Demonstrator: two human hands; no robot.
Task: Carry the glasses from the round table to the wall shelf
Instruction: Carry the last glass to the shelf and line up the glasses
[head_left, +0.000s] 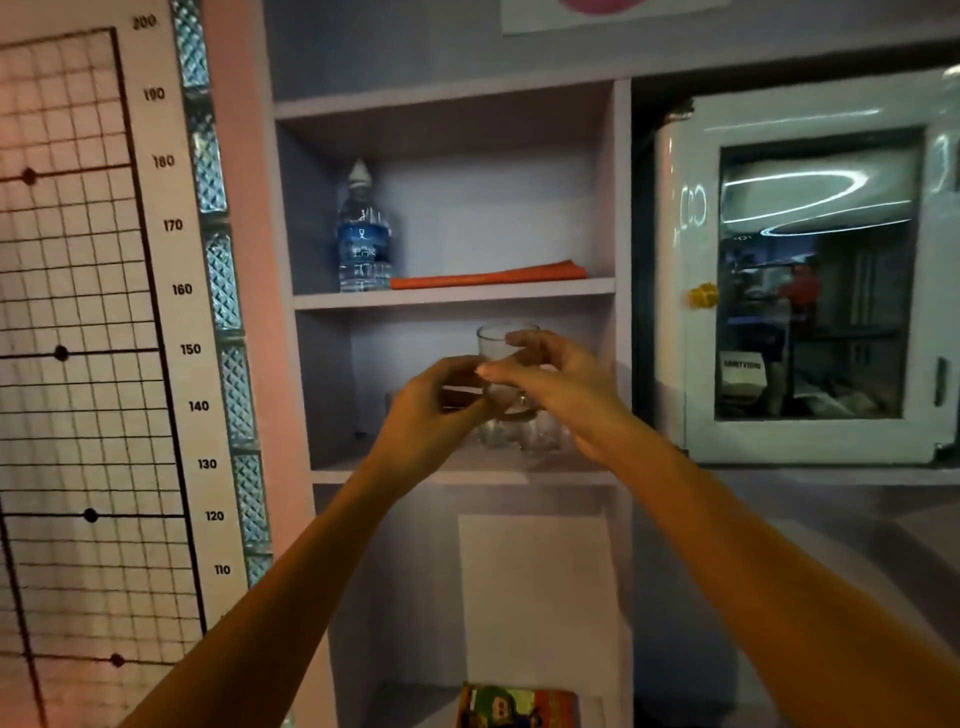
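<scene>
Reaching into the middle compartment of the wall shelf (457, 299), you have both hands raised together in front of it, fingertips almost meeting. Your right hand (558, 387) is closed around one clear glass (501, 343), thumb and fingers pinching its side below the rim, so the rim stands clear above your knuckles. Your left hand (434, 410) is curled around a second glass (460, 395) that is mostly hidden by the fingers — only a dim band of it shows, just left of the first and lower. Behind and under your hands, more glasses on the shelf board (519, 434) stand in a cluster; they blur into each other, so at least two, though the exact count cannot be told. That makes two glasses in hand, both held above the board and in front of the cluster. On the compartment above, one water bottle (363, 234) with a blue label stands upright at the left, and one flat orange cloth (488, 275) lies just beside it — stretching to the right.
</scene>
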